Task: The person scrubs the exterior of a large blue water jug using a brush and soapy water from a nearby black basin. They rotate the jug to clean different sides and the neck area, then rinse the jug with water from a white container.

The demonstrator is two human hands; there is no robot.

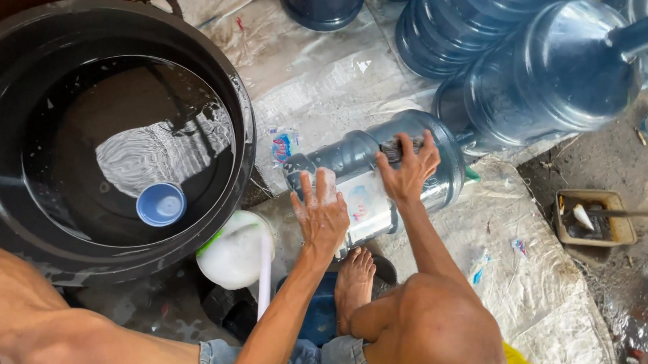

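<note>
A large blue water jug (435,147) lies on its side on the plastic sheeting. My left hand (321,212), wet and soapy, lies flat on the jug near its neck end, fingers spread. My right hand (410,166) presses a dark scrubbing brush (392,149) against the jug's upper side. The jug's white label (363,203) faces up between my two hands. My bare foot (353,280) rests just below the jug.
A big black tub (17,212) of water stands at left with a small blue bowl (161,203) floating in it. A white bucket of suds (235,252) sits beside it. Several blue jugs (554,75) are stacked at top right. A small brown tray (594,218) sits at right.
</note>
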